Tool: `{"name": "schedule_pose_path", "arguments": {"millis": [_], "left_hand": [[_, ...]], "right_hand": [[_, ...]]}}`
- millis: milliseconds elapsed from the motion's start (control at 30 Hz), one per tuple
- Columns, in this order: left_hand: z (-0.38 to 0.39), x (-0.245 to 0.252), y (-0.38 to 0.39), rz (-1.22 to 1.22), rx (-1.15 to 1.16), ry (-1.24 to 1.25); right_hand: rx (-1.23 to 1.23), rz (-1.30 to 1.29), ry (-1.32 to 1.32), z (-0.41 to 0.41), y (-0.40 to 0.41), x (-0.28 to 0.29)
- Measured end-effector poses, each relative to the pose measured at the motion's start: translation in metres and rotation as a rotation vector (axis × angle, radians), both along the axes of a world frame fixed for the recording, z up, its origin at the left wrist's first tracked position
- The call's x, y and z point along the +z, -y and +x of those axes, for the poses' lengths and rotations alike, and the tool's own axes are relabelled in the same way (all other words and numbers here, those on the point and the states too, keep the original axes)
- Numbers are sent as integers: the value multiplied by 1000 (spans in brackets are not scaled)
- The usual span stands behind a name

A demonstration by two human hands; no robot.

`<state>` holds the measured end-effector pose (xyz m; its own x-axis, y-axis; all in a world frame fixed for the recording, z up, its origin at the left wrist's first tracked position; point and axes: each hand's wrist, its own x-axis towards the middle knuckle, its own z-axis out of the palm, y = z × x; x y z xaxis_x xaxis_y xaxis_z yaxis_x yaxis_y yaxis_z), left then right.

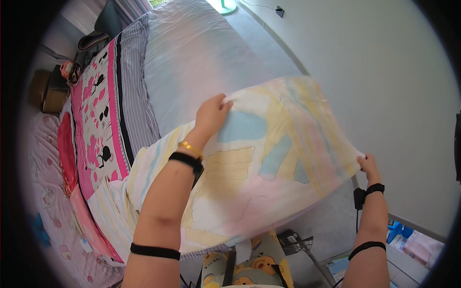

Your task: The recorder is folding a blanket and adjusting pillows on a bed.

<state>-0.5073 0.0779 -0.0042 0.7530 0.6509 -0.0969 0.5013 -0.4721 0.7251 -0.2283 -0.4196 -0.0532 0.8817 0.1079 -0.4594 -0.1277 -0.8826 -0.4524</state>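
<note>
A pastel blanket [230, 169] with yellow, pink and blue patches is stretched between my two hands in front of me. My left hand [212, 111] pinches its far edge near the middle of the view. Out to the right, my right hand [368, 167] grips a corner, holding that end up off the bed beside the wall. The blanket's left part lies bunched over the bed, on a pink, black and white patterned cover [97, 115]. Beyond my left hand spreads a pale blue and pink bedsheet [194, 54].
A grey-white wall [378, 90] runs along the right, with a plug and cord [280, 11] on it. Pink bedding [50, 180] lies at the left. Below the blanket are a cartoon-print fabric [266, 262] and a wire-caged fan-like object [297, 243]. Several items fill a storage box [414, 241].
</note>
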Motion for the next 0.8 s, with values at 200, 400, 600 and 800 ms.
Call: {"name": "schedule_pose_path", "arguments": {"millis": [200, 400, 600, 800], "left_hand": [[-15, -64, 10, 284, -26, -153], [-171, -107, -88, 429, 401, -479], [-274, -116, -111, 37, 453, -867], [-329, -109, -138, -205, 609, -762]], "right_hand": [[235, -106, 407, -24, -33, -42], [571, 195, 479, -41, -190, -27], [908, 413, 458, -100, -364, -64], [1080, 177, 538, -163, -446, -97]]}}
